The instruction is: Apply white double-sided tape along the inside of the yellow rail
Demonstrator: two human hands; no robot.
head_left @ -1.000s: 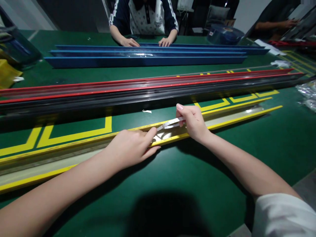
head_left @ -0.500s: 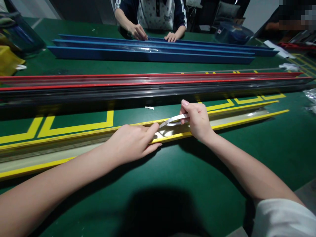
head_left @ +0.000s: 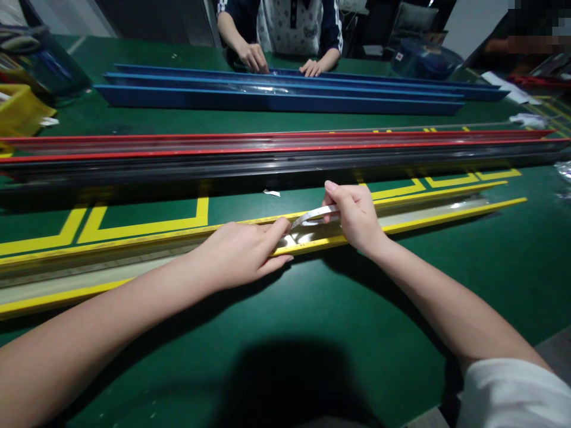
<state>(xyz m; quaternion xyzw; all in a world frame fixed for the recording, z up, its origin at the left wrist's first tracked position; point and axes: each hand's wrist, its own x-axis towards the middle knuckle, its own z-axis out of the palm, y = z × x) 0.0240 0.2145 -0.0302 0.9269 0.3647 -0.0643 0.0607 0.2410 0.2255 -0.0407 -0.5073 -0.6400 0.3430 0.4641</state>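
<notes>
A long yellow-edged channel point(head_left: 419, 224) with a pale inside lies across the table in front of me. My left hand point(head_left: 241, 249) grips its near edge, fingers reaching inside and thumb along the outer side. Between the thumb and fingers of my right hand point(head_left: 355, 219), just above the channel, is one end of a thin white strip point(head_left: 317, 213). This strip bows down to the left, and its lower end meets the channel by my left fingertips. Those fingertips partly hide where it ends.
Behind lie a red channel point(head_left: 187, 140) and a black channel point(head_left: 232, 166). A scrap of white paper point(head_left: 272, 193) rests on the green table point(head_left: 339, 333). Farther back, a person's hands point(head_left: 255, 58) work at blue channels point(head_left: 276, 102). A yellow bin point(head_left: 22, 113) stands at left.
The view has shifted slightly, moving the background a little to the right. Both hands keep nearly the same pose, with the white strip still pinched in my right hand.
</notes>
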